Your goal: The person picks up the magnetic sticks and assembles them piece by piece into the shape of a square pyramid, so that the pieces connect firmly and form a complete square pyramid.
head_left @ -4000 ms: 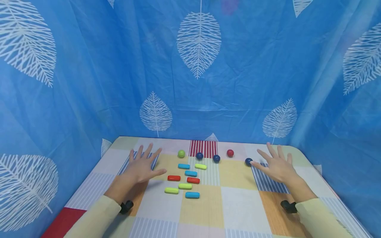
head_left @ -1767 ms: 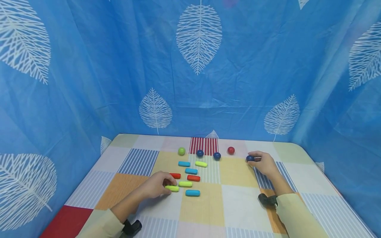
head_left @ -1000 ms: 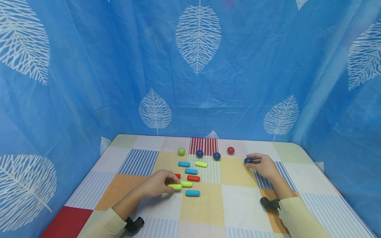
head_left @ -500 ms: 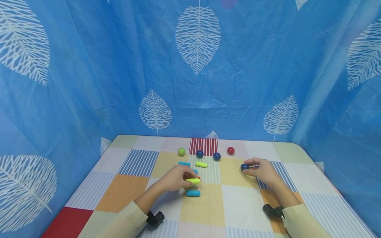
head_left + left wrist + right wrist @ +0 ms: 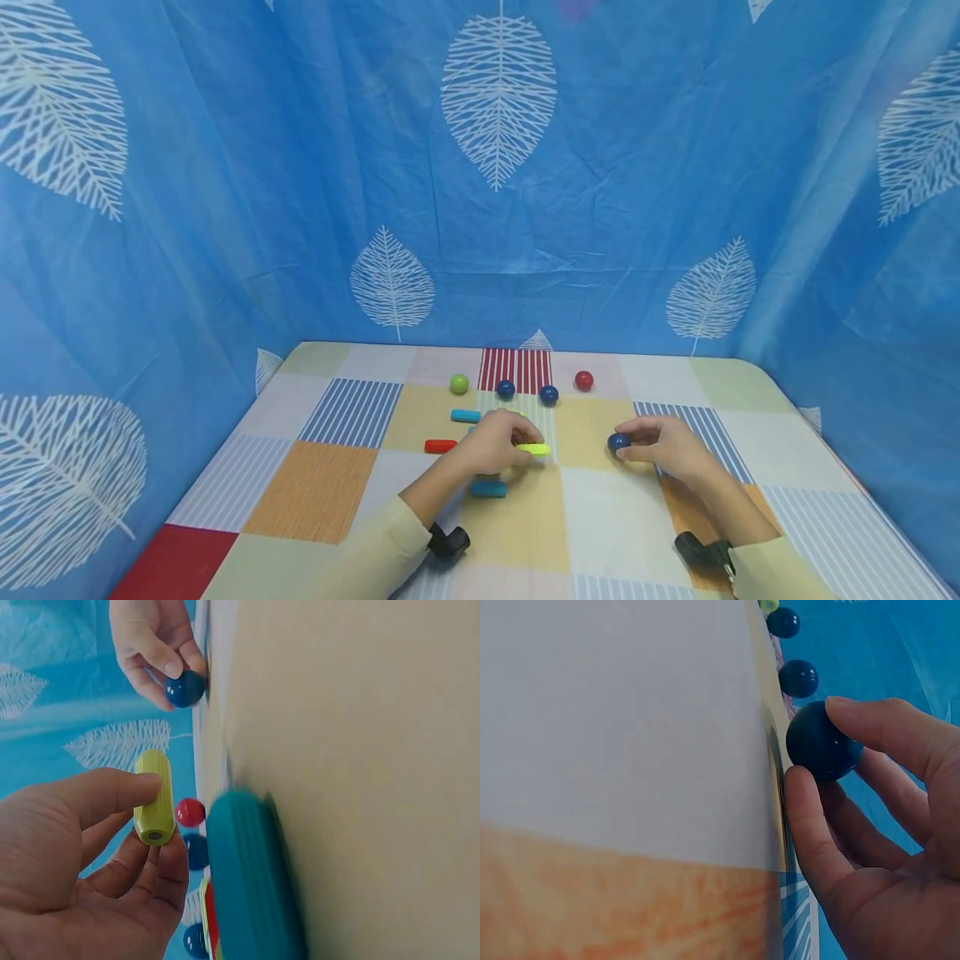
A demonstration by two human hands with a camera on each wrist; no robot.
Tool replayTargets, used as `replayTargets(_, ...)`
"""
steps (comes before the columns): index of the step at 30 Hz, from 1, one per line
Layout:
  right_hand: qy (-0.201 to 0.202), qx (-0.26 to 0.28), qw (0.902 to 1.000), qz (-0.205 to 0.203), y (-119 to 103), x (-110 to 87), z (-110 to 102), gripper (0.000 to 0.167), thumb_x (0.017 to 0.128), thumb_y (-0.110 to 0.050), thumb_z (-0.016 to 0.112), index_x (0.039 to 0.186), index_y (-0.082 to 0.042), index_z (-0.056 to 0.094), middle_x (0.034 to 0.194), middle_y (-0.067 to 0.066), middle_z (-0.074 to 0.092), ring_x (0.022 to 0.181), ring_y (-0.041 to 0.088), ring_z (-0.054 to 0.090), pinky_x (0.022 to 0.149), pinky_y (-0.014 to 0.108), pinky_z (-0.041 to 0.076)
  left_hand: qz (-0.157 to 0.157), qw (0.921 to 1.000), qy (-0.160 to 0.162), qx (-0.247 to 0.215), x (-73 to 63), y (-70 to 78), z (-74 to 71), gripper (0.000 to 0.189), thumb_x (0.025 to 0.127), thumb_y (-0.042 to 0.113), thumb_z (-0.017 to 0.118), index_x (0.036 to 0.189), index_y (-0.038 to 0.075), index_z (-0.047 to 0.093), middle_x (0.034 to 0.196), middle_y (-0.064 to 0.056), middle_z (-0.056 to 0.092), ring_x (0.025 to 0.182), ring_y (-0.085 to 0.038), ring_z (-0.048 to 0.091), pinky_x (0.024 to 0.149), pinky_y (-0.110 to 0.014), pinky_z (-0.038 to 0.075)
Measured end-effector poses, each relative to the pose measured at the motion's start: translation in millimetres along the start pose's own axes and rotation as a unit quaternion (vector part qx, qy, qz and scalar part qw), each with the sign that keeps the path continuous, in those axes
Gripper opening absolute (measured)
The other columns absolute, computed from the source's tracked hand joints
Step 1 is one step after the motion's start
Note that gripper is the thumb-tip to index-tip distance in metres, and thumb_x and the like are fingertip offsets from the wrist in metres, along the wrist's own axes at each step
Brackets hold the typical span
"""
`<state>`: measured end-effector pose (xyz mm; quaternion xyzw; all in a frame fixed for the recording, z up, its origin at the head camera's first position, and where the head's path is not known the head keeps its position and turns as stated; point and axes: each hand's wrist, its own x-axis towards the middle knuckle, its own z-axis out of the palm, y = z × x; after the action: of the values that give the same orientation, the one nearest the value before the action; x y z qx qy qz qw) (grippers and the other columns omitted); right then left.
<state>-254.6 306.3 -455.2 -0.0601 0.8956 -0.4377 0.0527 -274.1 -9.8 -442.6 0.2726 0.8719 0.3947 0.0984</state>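
While the ribbed yellow-green stick [image 5: 535, 450] sits in the left hand [image 5: 495, 442], long axis running left to right, its free end faces the glossy dark-blue ball [image 5: 618, 442] in the right hand [image 5: 667, 443]; open gap between stick and ball, over the patchwork-covered counter [image 5: 600, 517]. Left fingers [image 5: 174, 870] pinched on the stick; right fingers [image 5: 810, 810] clamped on the ball. Ball-to-counter contact: cannot tell. Ribbed blue stick [image 5: 488, 489] nearer the left hand.

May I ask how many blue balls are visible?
3: one blue ball in the right hand, a second blue ball and third blue ball farther back on the table.
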Motion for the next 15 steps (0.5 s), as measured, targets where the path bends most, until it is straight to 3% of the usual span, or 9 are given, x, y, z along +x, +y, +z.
replayTargets(8,-0.015,0.0,0.9994,0.033,-5.2,-8.1,4.8,0.036,0.078,-0.019,0.09,0.11,-0.009,0.077,0.109,0.006,0.076,0.099,0.018,0.069,0.093,0.04,0.058,-0.007,0.9999,-0.011,-0.008,18.2,14.4,20.3,0.018,0.084,0.002,0.081,0.1,0.011,0.08,0.093,0.004,0.076,0.084,-0.003,0.064,0.08,-0.02,0.055)
replayTargets(15,-0.047,0.017,0.9987,0.011,-7.1,-11.0,8.6,0.035,0.079,-0.015,0.088,0.11,-0.004,0.075,0.109,0.01,0.076,0.098,0.02,0.07,0.09,0.039,0.059,-0.016,0.9995,-0.025,0.01,29.4,26.3,36.4,0.017,0.084,0.002,0.081,0.098,0.012,0.08,0.09,0.006,0.075,0.08,-0.002,0.062,0.077,-0.018,0.054)
